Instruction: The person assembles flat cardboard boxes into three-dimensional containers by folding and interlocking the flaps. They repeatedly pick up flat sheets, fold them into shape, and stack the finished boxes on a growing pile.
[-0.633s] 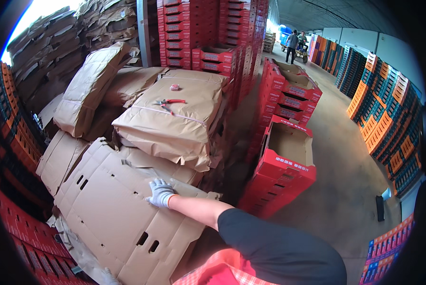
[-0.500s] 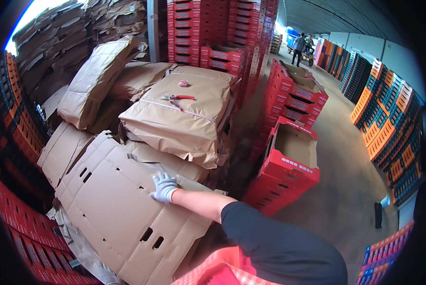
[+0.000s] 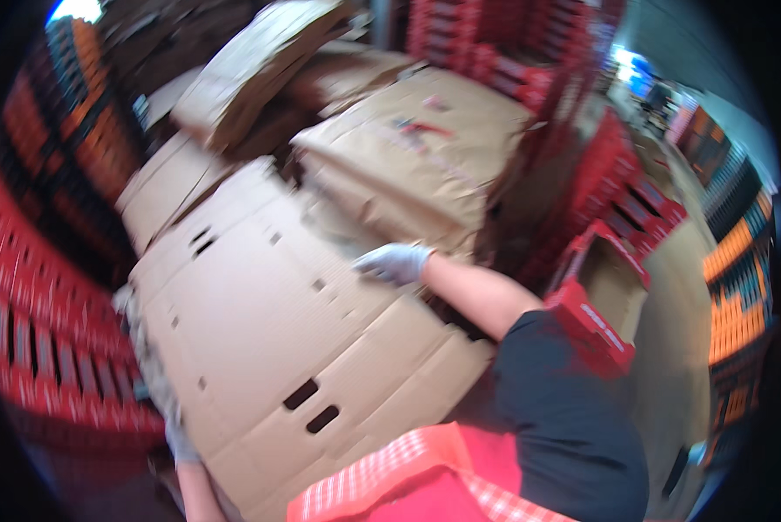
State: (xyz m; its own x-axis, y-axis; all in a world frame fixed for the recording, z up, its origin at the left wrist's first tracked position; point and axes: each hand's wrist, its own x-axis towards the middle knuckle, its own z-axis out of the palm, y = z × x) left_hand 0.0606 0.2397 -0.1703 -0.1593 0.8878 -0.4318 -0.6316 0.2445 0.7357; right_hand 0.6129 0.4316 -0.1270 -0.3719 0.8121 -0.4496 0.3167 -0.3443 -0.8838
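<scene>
A large flat die-cut cardboard sheet with slots and hand holes lies tilted before me. My right hand, in a pale work glove, is closed at the sheet's far right edge, fingers together over the board. Low on the left, my gloved left hand grips the sheet's left edge, its fingertips partly hidden. Behind the sheet sits a brown paper-wrapped bundle, bearing blurred red-handled pruning shears and a small red roll.
More wrapped cardboard bundles are heaped behind. Red printed boxes stand stacked to my right, and red crates rise at the left. Orange and dark crates line the far right side of the aisle.
The view has swung left, shifting the scene rightward. My right hand has gone from lying spread on the sheet to closing at its edge. My left hand now shows more fully at the left edge.
</scene>
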